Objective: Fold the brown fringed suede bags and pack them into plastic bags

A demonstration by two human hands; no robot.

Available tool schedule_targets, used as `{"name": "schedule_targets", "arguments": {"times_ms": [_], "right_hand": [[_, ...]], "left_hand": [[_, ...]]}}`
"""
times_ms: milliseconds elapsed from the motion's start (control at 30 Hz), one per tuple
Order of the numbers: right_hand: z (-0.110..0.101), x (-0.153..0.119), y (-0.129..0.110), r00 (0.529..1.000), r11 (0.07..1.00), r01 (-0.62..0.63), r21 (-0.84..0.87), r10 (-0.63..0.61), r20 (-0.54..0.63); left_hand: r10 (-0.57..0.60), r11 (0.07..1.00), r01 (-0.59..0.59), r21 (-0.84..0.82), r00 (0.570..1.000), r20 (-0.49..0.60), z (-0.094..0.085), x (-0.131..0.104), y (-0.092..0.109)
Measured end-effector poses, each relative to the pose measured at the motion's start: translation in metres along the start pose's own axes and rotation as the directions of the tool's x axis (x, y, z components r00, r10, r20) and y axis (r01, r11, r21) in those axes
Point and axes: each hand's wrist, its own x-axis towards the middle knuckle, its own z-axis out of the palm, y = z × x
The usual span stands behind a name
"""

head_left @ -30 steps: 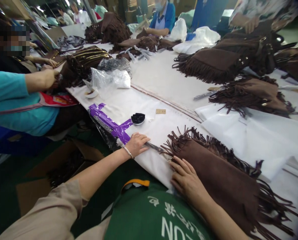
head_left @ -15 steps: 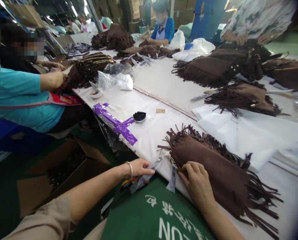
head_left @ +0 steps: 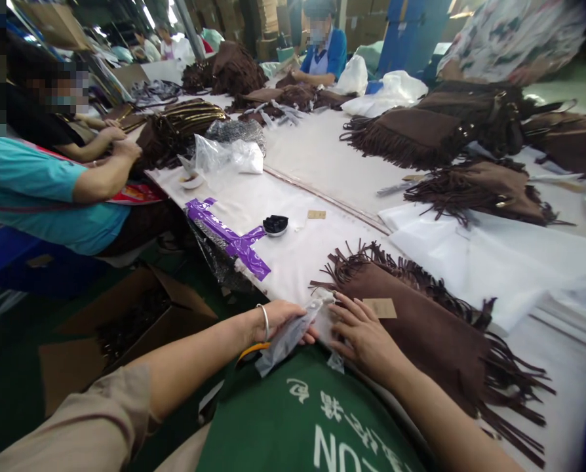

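A brown fringed bag [head_left: 421,321] lies on the white table [head_left: 293,262] at the right front. Clear plastic wrapping [head_left: 286,341] hangs at the table's edge, and my left hand [head_left: 288,318] is closed on it. My right hand [head_left: 364,334], fingers spread, rests over the bag's left end and more of the plastic strip; nothing is seen gripped in it. Just beyond its fingers, a small tan card [head_left: 379,308] lies flat on the bag. White strings run between the plastic and the bag's corner.
A small dish of black pieces [head_left: 276,225], another tan card [head_left: 316,214] and purple tape [head_left: 229,239] are on the table. More fringed bags [head_left: 411,137] lie beyond. A person in a turquoise shirt [head_left: 42,196] sits at left; an open carton [head_left: 130,321] stands below.
The tan card now shows on the bag. My right hand has moved left and up with its fingers spreading; my left hand has shifted slightly right and up with the plastic.
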Motion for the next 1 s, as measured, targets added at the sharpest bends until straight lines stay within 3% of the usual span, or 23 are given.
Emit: {"name": "schedule_targets", "arguments": {"times_ms": [133, 300, 400, 500, 567, 667, 833, 1000], "right_hand": [[0.012, -0.009, 0.011, 0.999, 1.000, 0.006, -0.005, -0.006, 0.034], [-0.006, -0.015, 0.035, 0.998, 0.976, -0.021, 0.215, 0.007, 0.066], [-0.013, -0.014, 0.035, 0.974, 0.893, -0.186, 0.410, 0.223, -0.044], [-0.011, -0.015, 0.026, 0.939, 0.906, -0.288, 0.309, 0.330, -0.093], [-0.003, -0.019, 0.017, 0.948, 0.946, -0.297, 0.126, 0.308, -0.077], [0.014, -0.030, 0.004, 0.947, 0.948, -0.310, -0.077, 0.301, -0.108], [0.040, -0.033, -0.009, 0.875, 0.869, -0.456, -0.191, 0.398, -0.277], [0.040, -0.023, -0.002, 0.825, 0.819, -0.537, -0.202, 0.461, -0.326]], "left_hand": [[0.003, 0.997, 0.007, -0.083, 0.993, 0.120, 0.011, 0.003, -0.004], [-0.041, 0.998, 0.053, -0.035, 0.960, 0.278, 0.040, 0.037, -0.027], [-0.125, 0.992, 0.123, 0.023, 0.962, 0.242, 0.066, 0.067, -0.035], [-0.084, 0.989, 0.063, 0.132, 0.983, 0.165, 0.082, 0.087, -0.036], [-0.043, 0.969, 0.006, 0.246, 0.989, 0.142, 0.079, 0.086, -0.032], [-0.069, 0.945, 0.021, 0.325, 0.988, 0.138, 0.054, 0.069, -0.020], [0.085, 0.994, -0.080, 0.076, 0.994, -0.065, 0.012, 0.043, 0.013], [0.111, 0.993, -0.111, -0.038, 0.994, -0.019, 0.017, 0.060, 0.028]]}}
